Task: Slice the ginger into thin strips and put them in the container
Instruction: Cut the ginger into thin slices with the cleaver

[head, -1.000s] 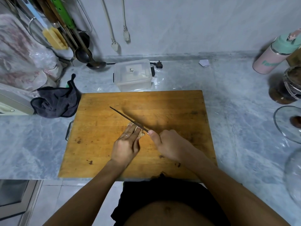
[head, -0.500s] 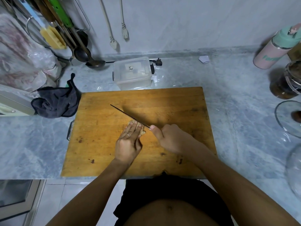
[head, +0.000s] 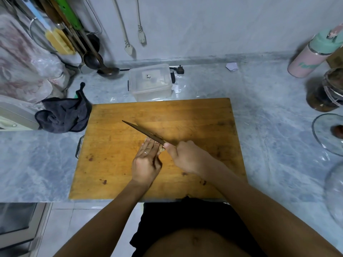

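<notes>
On the middle of the wooden cutting board, my left hand lies with straight fingers pressing down on a pale piece of ginger, which is mostly hidden under the fingertips. My right hand grips the handle of a dark knife; its blade slants to the upper left, right beside my left fingertips. A clear plastic container stands just behind the board's far edge.
A dark cloth lies left of the board. Ladles and utensils hang at the back left. A pink bottle, a dark jar and a glass lid stand to the right. The counter edge is near my body.
Hands and knife stay in the same place on the board; the blade has tilted only slightly against the ginger. The view has shifted a little.
</notes>
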A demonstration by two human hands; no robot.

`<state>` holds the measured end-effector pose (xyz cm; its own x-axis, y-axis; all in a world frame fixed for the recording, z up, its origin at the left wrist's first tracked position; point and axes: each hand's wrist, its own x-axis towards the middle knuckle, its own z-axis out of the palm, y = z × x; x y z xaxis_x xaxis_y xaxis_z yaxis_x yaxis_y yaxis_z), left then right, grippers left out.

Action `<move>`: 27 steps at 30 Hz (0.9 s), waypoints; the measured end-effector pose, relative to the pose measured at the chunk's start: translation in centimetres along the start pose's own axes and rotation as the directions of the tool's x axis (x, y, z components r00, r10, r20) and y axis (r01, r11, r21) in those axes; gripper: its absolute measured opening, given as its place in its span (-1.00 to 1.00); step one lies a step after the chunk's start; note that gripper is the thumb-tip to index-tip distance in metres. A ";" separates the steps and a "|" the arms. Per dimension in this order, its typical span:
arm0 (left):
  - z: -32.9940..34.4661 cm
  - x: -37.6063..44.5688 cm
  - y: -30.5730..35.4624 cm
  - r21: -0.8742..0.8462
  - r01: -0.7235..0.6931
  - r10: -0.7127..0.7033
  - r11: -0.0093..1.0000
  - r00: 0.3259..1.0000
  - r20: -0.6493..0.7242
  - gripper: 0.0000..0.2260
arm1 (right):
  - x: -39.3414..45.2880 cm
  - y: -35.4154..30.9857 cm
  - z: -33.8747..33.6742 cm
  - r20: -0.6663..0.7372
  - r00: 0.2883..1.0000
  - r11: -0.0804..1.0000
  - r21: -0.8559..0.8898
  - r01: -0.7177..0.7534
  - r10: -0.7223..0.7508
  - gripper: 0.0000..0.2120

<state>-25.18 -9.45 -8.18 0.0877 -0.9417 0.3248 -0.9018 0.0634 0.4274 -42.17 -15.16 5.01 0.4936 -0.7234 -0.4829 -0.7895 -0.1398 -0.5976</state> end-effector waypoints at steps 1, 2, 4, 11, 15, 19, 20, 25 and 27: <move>-0.1 0.0 -0.1 -0.007 0.001 -0.001 1.000 1.000 -0.003 -0.64 | 0.0 0.0 0.0 0.004 1.000 1.000 0.005 -0.008 0.008 -0.33; -0.1 0.0 -0.2 -0.009 -0.004 0.004 1.000 1.000 -0.013 -0.64 | -0.2 0.2 -0.2 0.019 1.000 1.000 0.018 -0.012 0.011 -0.33; -0.1 0.0 -0.2 -0.016 -0.022 0.021 1.000 0.999 -0.045 -0.65 | -0.9 0.8 -1.2 0.068 0.997 0.998 0.054 -0.027 0.023 -0.35; 0.3 -0.2 0.1 -0.050 0.008 -0.011 0.999 0.998 -0.057 -0.67 | 0.2 1.5 -0.6 0.084 0.996 0.997 0.075 -0.007 0.001 -0.34; 0.4 -0.3 0.0 -0.053 0.029 -0.031 0.998 0.999 -0.041 -0.68 | 1.2 2.1 1.1 0.010 1.000 0.998 0.060 0.017 -0.018 -0.30; 0.2 -0.2 -0.1 -0.101 0.016 -0.022 0.995 0.998 -0.051 -0.68 | 1.5 2.5 0.6 -0.001 1.000 0.992 0.121 0.019 -0.019 -0.31; 0.1 -0.3 0.0 -0.108 0.017 -0.023 0.994 0.998 -0.053 -0.68 | 1.5 2.5 0.3 0.001 1.000 0.990 0.142 0.017 -0.017 -0.33; -0.2 -0.3 0.2 -0.113 0.025 -0.031 0.993 0.998 -0.053 -0.66 | 0.9 3.3 -0.9 -0.035 0.999 0.973 0.232 0.011 -0.003 -0.35; -0.2 -0.2 0.2 -0.106 0.034 -0.039 0.994 0.998 -0.046 -0.67 | 0.3 3.5 -1.2 -0.020 1.000 0.967 0.254 -0.010 0.016 -0.36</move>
<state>-25.26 -9.19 -8.01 0.1420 -0.9273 0.3463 -0.8485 0.0661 0.5251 -45.21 -16.68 3.52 0.4737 -0.7388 -0.4793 -0.6759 0.0440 -0.7357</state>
